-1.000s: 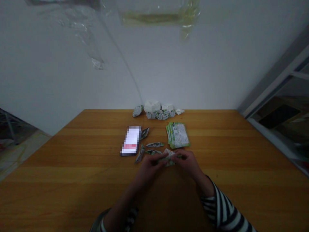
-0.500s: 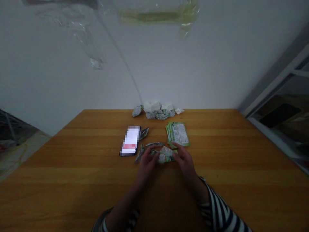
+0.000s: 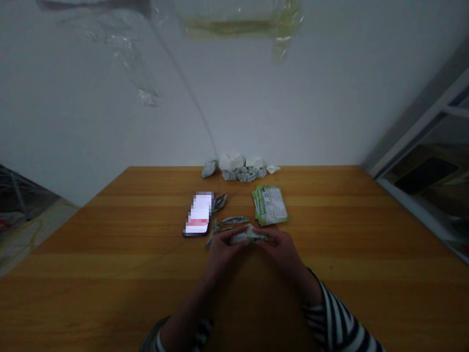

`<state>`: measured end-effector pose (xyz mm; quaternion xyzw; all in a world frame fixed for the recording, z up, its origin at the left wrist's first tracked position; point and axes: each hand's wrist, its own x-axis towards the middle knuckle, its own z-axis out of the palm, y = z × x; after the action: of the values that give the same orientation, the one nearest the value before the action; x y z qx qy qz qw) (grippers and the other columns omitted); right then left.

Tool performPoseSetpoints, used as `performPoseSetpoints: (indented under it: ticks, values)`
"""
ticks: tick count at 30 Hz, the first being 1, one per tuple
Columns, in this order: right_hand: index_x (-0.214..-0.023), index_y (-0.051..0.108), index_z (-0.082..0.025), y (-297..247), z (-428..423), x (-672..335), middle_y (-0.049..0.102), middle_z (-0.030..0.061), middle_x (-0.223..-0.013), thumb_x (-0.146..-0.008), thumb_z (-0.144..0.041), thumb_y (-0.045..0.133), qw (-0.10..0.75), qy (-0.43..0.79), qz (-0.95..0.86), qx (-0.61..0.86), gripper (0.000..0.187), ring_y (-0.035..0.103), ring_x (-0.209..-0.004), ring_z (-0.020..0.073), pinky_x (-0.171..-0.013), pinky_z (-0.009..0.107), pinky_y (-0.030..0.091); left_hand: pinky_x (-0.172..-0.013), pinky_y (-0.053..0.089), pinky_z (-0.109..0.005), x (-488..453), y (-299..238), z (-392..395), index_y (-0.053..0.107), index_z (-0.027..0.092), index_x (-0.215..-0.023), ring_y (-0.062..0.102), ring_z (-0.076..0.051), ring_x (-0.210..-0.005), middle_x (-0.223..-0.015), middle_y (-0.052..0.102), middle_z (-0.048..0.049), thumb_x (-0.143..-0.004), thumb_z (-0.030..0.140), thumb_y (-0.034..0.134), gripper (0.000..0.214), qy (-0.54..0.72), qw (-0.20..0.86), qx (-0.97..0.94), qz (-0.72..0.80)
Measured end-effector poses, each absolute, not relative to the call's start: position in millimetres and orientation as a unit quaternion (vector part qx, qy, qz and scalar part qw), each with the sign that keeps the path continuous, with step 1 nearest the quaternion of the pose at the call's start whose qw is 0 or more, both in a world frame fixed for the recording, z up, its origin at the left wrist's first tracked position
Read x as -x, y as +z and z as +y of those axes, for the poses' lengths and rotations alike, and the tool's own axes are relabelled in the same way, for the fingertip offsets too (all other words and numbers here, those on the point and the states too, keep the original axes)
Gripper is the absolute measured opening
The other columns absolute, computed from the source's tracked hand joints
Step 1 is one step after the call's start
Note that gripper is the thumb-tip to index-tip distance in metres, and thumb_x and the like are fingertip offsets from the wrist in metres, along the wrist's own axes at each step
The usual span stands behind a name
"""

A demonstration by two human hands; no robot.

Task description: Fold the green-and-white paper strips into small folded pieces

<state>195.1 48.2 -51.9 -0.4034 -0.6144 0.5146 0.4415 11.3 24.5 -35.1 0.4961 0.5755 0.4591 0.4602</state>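
A folded piece of green-and-white printed paper [image 3: 246, 235] lies between both hands just above the wooden table [image 3: 110, 254]. My left hand [image 3: 223, 250] pinches its left end and my right hand [image 3: 280, 248] pinches its right end, fingers closed on it. Both forearms come from the bottom edge in striped sleeves. Small folded paper shapes [image 3: 234, 219] lie just beyond the hands.
A phone [image 3: 200, 214] with a lit screen lies left of the hands. A stack of green printed sheets [image 3: 270, 205] sits to the right. A heap of folded paper pieces [image 3: 238, 168] rests at the table's far edge against the white wall.
Both hands have kept working the folded paper, drawing it into a longer, flatter shape and shifting slightly toward me. The other items have stayed put.
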Motion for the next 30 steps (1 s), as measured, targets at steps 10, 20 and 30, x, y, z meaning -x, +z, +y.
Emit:
performPoseSetpoints:
  ticks: [10,20,30]
  values:
    - [-0.100,0.075,-0.023,-51,50,-207,0.076,0.0057,-0.100,-0.081,-0.014,0.061,0.420,0.348,-0.717,0.434,0.026,0.072,-0.092,0.0245,-0.085,0.039,0.055,-0.082,0.057,-0.040,0,-51,27,0.070,0.026,-0.112,0.073,-0.025,-0.086,-0.104,0.075,-0.0036,-0.079,0.018,0.066,0.034,0.387,0.366,-0.638,0.556]
    - [-0.090,0.075,-0.022,-49,41,-198,0.077,0.0053,-0.089,-0.083,-0.021,0.063,0.401,0.290,-0.739,0.458,0.014,0.071,-0.082,0.0229,-0.079,0.034,0.054,-0.097,0.048,-0.041,-11,-33,17,0.074,0.026,-0.103,0.059,-0.026,-0.116,-0.134,0.059,-0.0067,-0.084,0.022,0.060,0.024,0.351,0.217,-0.726,0.550]
    - [-0.068,0.067,-0.018,-46,44,-195,0.068,0.0025,-0.065,-0.079,-0.025,0.065,0.437,0.356,-0.670,0.483,0.013,0.062,-0.062,0.0181,-0.061,0.026,0.048,-0.063,0.049,-0.027,-23,-22,12,0.077,0.019,-0.084,0.067,-0.021,-0.069,-0.076,0.076,-0.0034,-0.086,0.037,0.056,0.027,0.372,0.397,-0.622,0.563]
